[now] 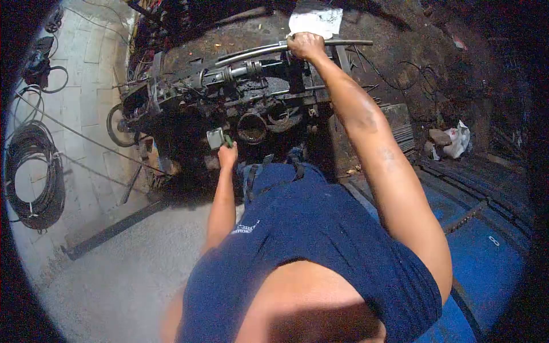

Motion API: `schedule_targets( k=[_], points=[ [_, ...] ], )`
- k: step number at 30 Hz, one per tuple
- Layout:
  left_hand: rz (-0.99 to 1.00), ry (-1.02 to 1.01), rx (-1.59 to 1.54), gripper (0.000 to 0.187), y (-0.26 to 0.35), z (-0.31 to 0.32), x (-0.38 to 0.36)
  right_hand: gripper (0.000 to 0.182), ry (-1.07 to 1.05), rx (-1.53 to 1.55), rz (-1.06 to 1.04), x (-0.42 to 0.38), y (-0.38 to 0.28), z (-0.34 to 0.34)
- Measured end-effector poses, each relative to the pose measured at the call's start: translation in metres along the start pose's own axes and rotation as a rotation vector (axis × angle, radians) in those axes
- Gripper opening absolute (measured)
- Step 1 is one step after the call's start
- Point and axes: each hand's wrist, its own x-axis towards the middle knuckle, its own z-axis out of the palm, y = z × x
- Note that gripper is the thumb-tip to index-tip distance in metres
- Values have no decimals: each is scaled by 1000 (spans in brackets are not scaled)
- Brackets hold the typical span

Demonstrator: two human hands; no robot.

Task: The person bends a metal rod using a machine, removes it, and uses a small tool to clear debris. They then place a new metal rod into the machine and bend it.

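Note:
My right hand (306,47) is closed around a long metal bar (357,42) that runs across the far side of a dark, greasy machine (246,91). Closer to my body, my left hand (227,155) has its fingers bent around the lower end of a small green piece (229,141). Right beside that piece is a pale, squarish box (215,139) on the machine's near side. A round metal ring (251,127) opens just right of the left hand. Under the bar, a shiny metal shaft (240,71) spans the machine.
A white sheet (316,23) lies beyond my right hand. At left, a coil of black cable (34,174) rests by the pale tiled surface, with a wheel (117,126) on the machine's side. Blue panels (480,251) and a crumpled white bag (457,139) are at right.

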Motion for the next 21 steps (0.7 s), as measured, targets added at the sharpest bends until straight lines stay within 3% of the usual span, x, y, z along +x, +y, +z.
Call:
schedule_targets(
  k=[21],
  points=[
    [-17,25,45,39,2,2,-1,49,-16,-24,32,-2,-6,-4]
  ],
)
